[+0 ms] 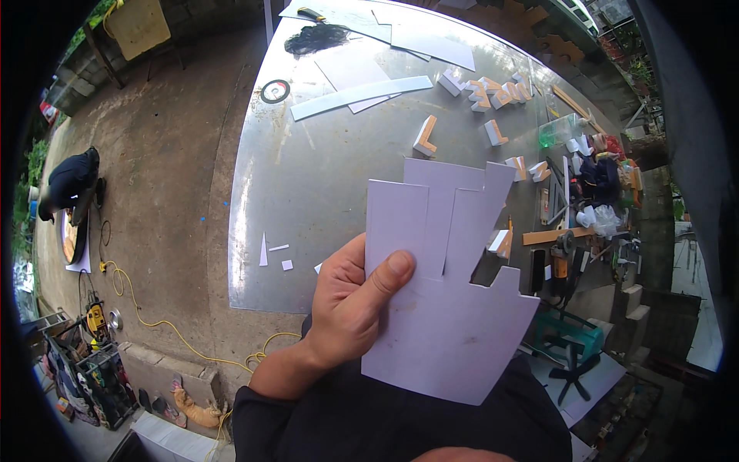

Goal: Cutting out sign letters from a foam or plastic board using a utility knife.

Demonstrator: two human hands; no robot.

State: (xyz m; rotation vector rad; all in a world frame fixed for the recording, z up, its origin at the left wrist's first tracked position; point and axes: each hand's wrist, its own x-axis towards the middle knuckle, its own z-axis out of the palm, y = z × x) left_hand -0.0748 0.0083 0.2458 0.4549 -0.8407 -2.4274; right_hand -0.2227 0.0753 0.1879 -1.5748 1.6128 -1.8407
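My left hand (350, 300) is closed around several white cut boards (446, 346), its thumb pressing on their front face. They overlap like a fan in front of me, with straight edges and a stepped notch on the right side. Smudges mark the front board. Beyond them lies a grey metal-topped table (331, 177). An L-shaped block (426, 137) with white sides and a tan face stands there, near another small L-shaped block (495, 133) and a cluster of similar blocks (500, 92). My right hand is out of sight.
White sheets (362, 81), a tape roll (275, 91) and small offcuts (264, 250) lie on the table. Tools and bags (596, 181) crowd its right side. A yellow cord (165, 331) crosses the floor; another person (73, 181) bends over at far left.
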